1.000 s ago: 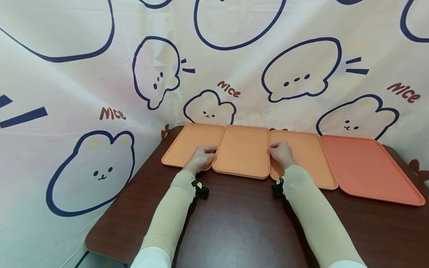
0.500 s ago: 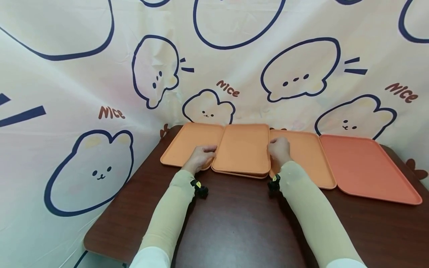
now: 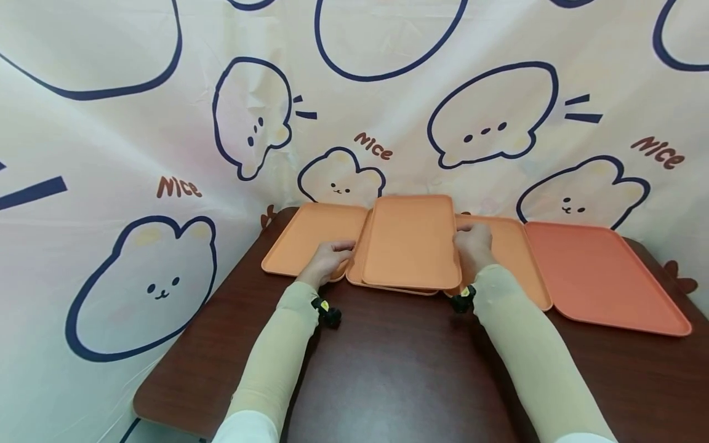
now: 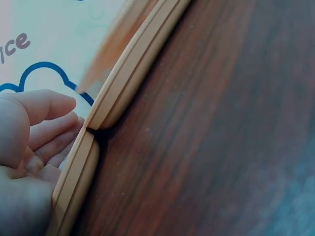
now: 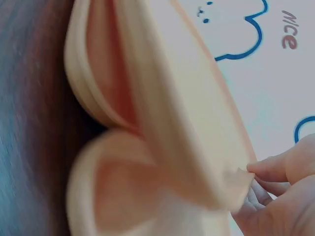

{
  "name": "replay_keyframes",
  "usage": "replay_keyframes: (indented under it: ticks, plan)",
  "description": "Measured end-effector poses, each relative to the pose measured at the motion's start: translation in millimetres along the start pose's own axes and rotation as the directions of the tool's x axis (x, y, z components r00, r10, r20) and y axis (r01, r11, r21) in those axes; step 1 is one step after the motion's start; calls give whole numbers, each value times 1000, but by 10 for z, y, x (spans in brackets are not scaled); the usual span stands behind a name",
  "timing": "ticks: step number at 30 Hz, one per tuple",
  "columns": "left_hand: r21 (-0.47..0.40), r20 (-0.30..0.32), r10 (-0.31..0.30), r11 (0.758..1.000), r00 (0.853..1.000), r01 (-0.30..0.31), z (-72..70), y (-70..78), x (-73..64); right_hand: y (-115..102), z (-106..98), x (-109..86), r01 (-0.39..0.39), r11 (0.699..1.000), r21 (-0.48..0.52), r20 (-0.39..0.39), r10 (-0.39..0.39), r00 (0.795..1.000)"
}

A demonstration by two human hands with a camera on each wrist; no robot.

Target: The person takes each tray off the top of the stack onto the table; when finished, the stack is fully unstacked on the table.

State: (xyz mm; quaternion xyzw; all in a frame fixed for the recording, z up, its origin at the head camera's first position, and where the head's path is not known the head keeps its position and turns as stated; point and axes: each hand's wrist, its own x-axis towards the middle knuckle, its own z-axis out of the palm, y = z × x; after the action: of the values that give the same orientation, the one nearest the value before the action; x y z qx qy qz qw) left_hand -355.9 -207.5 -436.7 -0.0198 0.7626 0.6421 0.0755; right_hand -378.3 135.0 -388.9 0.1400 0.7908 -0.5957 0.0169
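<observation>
In the head view my right hand (image 3: 474, 245) pinches the right edge of a light orange tray (image 3: 412, 243), thumb and fingertips meeting at its rim in the right wrist view. This lifted tray (image 5: 197, 113) hangs tilted over another orange tray (image 3: 359, 264), whose left and front rims show beneath it. My left hand (image 3: 325, 261) hovers over the front right corner of the leftmost orange tray (image 3: 310, 231), near the seam with the lower tray. Its fingers are loosely bent with nothing between them, and the lifted tray's edge (image 4: 115, 46) is apart from them.
A third orange tray (image 3: 512, 258) lies right of the lower tray, partly behind my right hand. Beyond it is a redder tray (image 3: 604, 277). All rest along the back of a dark brown table (image 3: 388, 357), against a cloth backdrop (image 3: 410, 111) with cartoon drawings.
The top tray has come up off the one below and shifted right and tilted, with my right hand pinching its edge. My left hand has stayed almost in place.
</observation>
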Motion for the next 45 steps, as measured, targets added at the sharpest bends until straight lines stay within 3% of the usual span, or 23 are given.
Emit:
replay_keyframes:
  ticks: [5,9,17,24,28,31,34,41,45]
  plan:
    - [9,-6,1,1000,1000,-1,-15,12,10,-65,-218,-7,49,995,-89,-31,-52,998]
    - [-4,-4,-5,1000,1000,5,-17,-11,34,-99,-377,-2,96,983,-159,1,-97,995]
    - [-5,-1,-20,1000,1000,20,0,9,32,-152,-667,-83,302,898,-320,152,-266,952]
    - [6,10,-16,1000,1000,16,18,14,43,-239,-782,-211,386,834,-394,289,-287,913]
    - [15,7,-18,1000,1000,18,21,7,50,-239,-772,-292,463,776,-428,367,-319,874]
    - [22,-7,-23,999,1000,23,13,6,42,-201,-737,-346,529,737,-420,429,-353,832]
    - [27,-13,-21,999,1000,22,7,4,33,-133,-704,-396,583,711,-394,482,-381,789]
    - [28,5,-20,999,1000,20,19,9,13,83,-658,-534,661,643,-387,584,-384,715]
    - [23,0,-25,999,1000,25,25,11,18,214,-616,-603,695,625,-356,640,-379,668]
